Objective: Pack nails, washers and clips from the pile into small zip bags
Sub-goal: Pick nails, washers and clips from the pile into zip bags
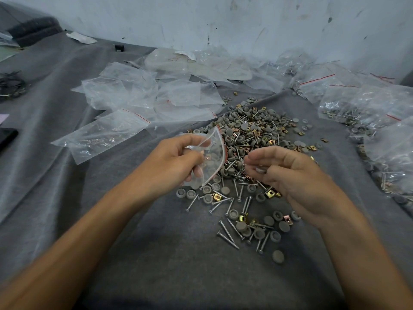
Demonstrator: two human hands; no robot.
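A pile point(252, 135) of silver nails, grey round washers and brass square clips lies on the grey cloth ahead of me. My left hand point(176, 159) pinches a small clear zip bag point(214, 157) with a red strip, its mouth held open toward the right; some pieces show inside it. Just right of the bag's mouth, my right hand point(288, 171) is cupped with fingers curled around a few small parts, a grey washer point(260, 169) visible among them. More nails, washers and clips point(252, 224) are scattered nearer to me.
Empty zip bags point(143, 95) lie spread at the back left. Filled bags point(366, 104) are heaped at the right by the wall. A dark phone point(6, 137) sits at the left edge. The grey cloth point(178, 265) covers the whole surface.
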